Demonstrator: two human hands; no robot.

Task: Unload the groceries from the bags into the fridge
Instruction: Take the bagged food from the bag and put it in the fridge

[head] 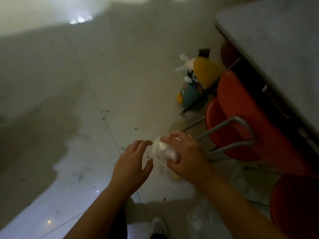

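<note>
While the left hand (133, 163) hovers with fingers spread, the right hand (185, 155) grips a crinkled, translucent white bag (161, 149).

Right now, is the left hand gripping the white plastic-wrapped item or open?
Open. The left hand has its fingers spread beside the plastic-wrapped item, while the right hand grips it.

bag (161, 149): translucent white | chair (241, 118): red | jug (205, 73): yellow | floor (103, 94): pale beige

Your 2 forearms are bare, with no sleeves reaching the left hand (132, 163) or right hand (186, 156). You wear dark trousers (123, 226) and a pale shoe (158, 225).
</note>
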